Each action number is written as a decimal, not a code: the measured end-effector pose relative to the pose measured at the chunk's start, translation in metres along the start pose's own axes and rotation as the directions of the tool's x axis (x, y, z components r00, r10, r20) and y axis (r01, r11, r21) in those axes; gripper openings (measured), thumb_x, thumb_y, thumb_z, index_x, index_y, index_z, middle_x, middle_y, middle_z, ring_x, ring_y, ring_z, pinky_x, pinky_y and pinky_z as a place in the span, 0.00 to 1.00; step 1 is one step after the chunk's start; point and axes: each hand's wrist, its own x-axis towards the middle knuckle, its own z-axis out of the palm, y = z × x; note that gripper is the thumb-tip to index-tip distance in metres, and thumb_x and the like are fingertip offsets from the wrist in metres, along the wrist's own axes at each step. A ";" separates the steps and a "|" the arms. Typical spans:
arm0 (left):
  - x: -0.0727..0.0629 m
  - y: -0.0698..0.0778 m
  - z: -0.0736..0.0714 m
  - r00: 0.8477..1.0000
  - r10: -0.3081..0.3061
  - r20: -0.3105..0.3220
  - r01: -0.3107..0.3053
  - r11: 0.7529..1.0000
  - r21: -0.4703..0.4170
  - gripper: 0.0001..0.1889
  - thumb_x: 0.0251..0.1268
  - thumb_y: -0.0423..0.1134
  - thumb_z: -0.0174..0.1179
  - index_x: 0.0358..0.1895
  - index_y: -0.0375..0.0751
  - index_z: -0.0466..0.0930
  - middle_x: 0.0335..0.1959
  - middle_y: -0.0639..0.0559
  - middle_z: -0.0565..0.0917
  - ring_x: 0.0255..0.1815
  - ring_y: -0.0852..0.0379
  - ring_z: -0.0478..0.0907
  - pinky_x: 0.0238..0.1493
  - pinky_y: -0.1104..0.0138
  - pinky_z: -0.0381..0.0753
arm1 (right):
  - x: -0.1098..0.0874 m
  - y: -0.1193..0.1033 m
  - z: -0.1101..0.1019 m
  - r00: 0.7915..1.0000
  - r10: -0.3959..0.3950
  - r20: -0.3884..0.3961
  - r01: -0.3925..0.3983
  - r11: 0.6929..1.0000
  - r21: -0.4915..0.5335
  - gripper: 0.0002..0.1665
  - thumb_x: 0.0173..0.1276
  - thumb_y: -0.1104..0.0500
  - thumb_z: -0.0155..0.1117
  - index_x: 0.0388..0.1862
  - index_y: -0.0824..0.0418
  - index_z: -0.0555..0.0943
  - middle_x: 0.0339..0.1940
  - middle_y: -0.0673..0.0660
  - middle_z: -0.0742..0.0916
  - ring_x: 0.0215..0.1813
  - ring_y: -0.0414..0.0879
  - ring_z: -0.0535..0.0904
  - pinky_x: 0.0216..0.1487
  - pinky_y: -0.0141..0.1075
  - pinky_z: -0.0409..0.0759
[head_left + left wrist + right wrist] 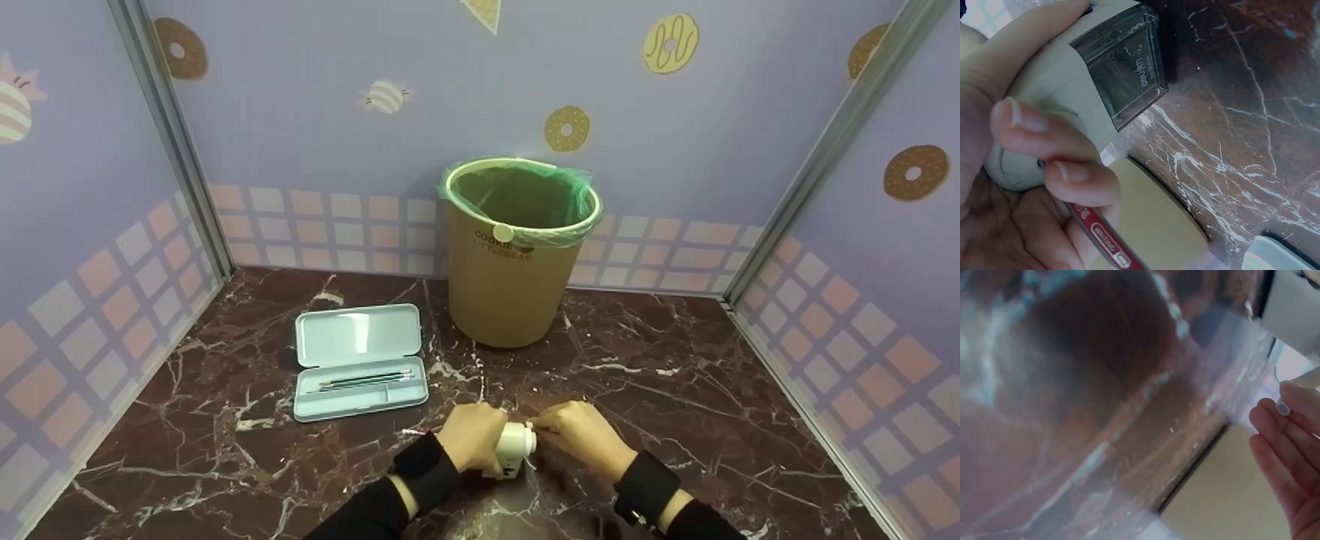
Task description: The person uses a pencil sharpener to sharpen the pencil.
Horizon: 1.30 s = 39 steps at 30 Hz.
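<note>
My left hand [471, 436] grips a white pencil sharpener [513, 444] just above the marble surface. In the left wrist view, its clear shavings drawer [1129, 67] faces outward, and a dark red pencil [1105, 239] runs between the curled fingers toward the sharpener body. Where the pencil's tip sits is hidden by the fingers. On the other side, my right hand [585, 435] pinches the small white crank knob [1282, 408] between thumb and index finger. Its other fingers are fairly straight in the right wrist view.
A light blue pencil case [358, 336] lies unfolded at left, with several pencils [367, 380] in its lower half. Behind the hands stands a tan bin [510, 292] lined with a green bag [581, 199]. Patterned panels [337, 135] enclose the back and sides.
</note>
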 end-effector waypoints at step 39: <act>-0.002 0.003 0.003 0.996 -0.078 -0.044 0.078 0.997 -0.003 0.28 0.24 0.55 0.85 0.29 0.46 0.81 0.26 0.51 0.86 0.26 0.53 0.83 0.26 0.62 0.81 | -0.028 -0.022 0.003 0.964 -0.264 -0.033 0.260 0.962 -0.088 0.05 0.54 0.57 0.80 0.30 0.50 0.91 0.28 0.42 0.90 0.27 0.32 0.84 0.31 0.25 0.81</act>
